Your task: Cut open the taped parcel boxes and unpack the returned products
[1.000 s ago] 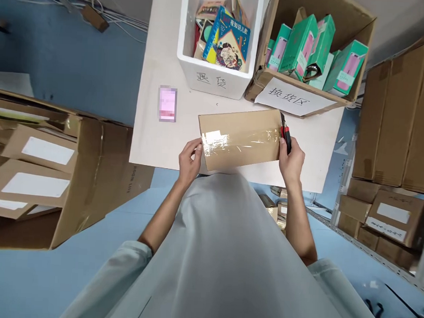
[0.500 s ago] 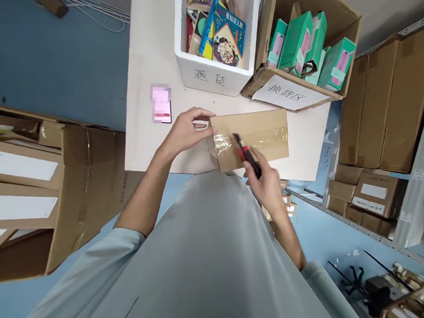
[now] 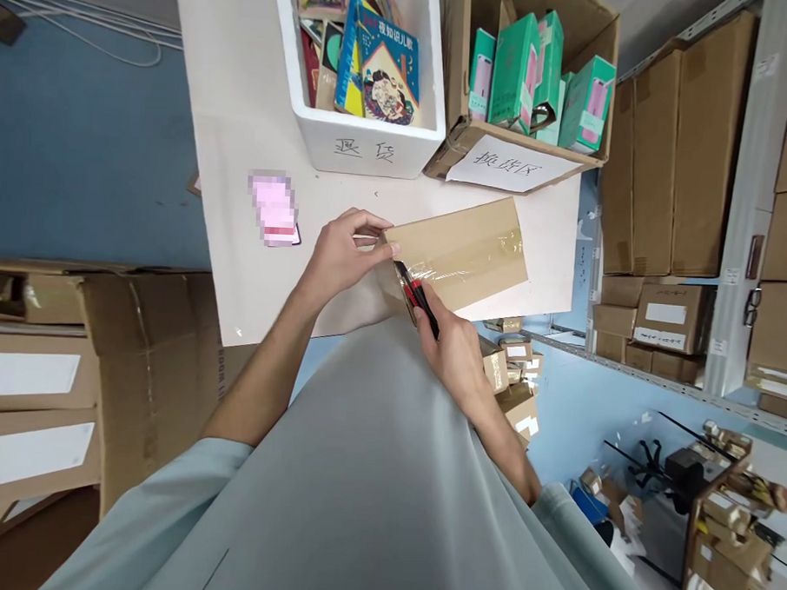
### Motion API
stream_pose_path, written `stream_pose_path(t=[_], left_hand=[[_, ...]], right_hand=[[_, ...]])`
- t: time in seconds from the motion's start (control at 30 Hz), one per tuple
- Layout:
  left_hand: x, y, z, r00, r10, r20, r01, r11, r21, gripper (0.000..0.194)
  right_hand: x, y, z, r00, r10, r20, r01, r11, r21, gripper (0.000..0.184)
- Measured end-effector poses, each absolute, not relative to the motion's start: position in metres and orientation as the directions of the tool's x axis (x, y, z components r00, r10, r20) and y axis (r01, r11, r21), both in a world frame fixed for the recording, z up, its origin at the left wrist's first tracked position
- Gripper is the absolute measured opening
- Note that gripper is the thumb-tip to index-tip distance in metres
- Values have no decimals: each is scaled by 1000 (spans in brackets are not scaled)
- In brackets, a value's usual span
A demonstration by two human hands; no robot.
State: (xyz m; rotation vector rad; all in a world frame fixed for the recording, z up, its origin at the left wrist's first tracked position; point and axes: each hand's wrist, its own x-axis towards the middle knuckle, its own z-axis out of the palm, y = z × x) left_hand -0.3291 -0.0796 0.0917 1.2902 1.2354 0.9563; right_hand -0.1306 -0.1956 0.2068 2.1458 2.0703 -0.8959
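A taped brown cardboard box (image 3: 467, 246) lies at a slant near the table's front edge, against my shirt. My left hand (image 3: 349, 251) grips its left end, thumb on the top face and fingers at the far corner. In my right hand (image 3: 447, 336) is a red and black box cutter (image 3: 420, 303), its tip at the taped left edge of the box, close to my left thumb. Shiny clear tape (image 3: 427, 270) runs along the top. How deep the blade sits cannot be made out.
A white foam bin (image 3: 367, 146) of books and a carton (image 3: 448, 158) of green boxes stand at the back of the table. A phone (image 3: 276, 210) lies left. Large cartons (image 3: 148, 380) are at floor left, shelves of boxes (image 3: 672, 316) at right.
My right hand has brought the box cutter left and down, from above the box to its left taped edge. The view has shifted and turned slightly; my left hand keeps its hold.
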Motion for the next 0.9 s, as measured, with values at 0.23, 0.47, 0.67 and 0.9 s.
stream_pose_path(t=[0.23, 0.47, 0.67, 0.9], left_hand=[[-326, -85, 94, 142, 982, -125, 115, 109, 987, 34], [-320, -97, 94, 88, 985, -148, 58, 144, 988, 36], [-313, -104, 97, 37, 990, -138, 69, 135, 988, 37], [-319, -106, 91, 30, 992, -123, 121, 119, 986, 46]], right_hand=[[-161, -201, 217, 34, 877, -479, 993, -84, -84, 64], [-172, -202, 221, -19, 880, -475, 1000, 25, 7, 80], [-164, -218, 236, 52, 749, -660, 995, 18, 99, 78], [-139, -227, 258, -49, 818, -573, 997, 8, -75, 65]])
